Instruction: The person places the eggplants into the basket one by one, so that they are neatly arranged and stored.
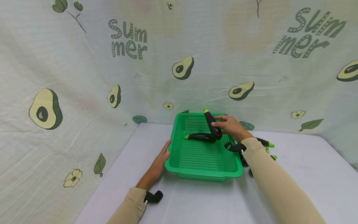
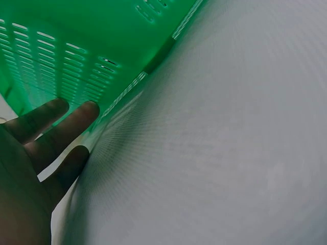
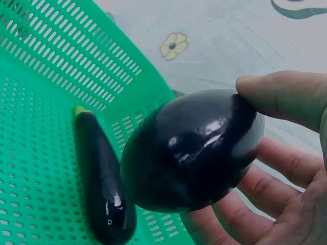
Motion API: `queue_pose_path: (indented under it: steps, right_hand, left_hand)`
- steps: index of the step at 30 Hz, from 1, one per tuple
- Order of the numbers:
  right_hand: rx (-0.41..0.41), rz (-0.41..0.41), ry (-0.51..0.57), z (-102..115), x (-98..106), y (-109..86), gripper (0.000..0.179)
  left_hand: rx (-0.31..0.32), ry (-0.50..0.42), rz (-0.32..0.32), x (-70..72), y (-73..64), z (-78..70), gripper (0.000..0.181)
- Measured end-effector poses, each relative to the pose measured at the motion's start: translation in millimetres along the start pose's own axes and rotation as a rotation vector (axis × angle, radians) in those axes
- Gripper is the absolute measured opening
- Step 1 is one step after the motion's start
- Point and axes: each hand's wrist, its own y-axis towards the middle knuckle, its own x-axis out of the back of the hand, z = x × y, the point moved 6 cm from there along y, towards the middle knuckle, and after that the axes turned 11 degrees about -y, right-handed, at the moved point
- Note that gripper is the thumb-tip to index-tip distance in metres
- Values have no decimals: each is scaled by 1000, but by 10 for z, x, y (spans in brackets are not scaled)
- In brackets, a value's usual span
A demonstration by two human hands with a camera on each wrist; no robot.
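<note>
My right hand point(image 1: 234, 128) grips a dark glossy eggplant point(image 1: 211, 122) over the right part of a green plastic basket point(image 1: 179, 170). The held eggplant's green stem end points up and away, and its round end faces the camera in the right wrist view. A second eggplant point(image 1: 199, 137) lies inside the basket, its green tip towards the left. At the basket's left side is my left hand point(image 1: 159, 161). In the left wrist view its straight, spread fingers point(image 2: 66, 127) rest against the slotted outer wall.
Several more eggplants point(image 1: 264, 142) lie on the white table point(image 1: 195, 202) to the right of the basket, partly hidden behind my right forearm. A cloth backdrop point(image 1: 207, 87) printed with avocados rises close behind the basket.
</note>
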Motion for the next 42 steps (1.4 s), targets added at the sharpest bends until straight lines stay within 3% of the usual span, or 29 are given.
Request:
queue_pose_path:
  steps: [8, 15, 28, 42]
  right_hand:
    - [-20, -3, -46, -10, -42, 98, 67]
    - [-27, 17, -100, 90, -162, 162, 61]
    - [-17, 31, -219, 0, -316, 256, 55]
    - [65, 116, -361, 28, -467, 285, 53]
  left_hand:
    - [6, 35, -8, -4, 22, 1, 56]
    - [-4, 20, -5, -10, 2, -84, 56]
    - [-6, 34, -8, -20, -3, -28, 56]
    - [-8, 17, 6, -18, 0, -45, 56]
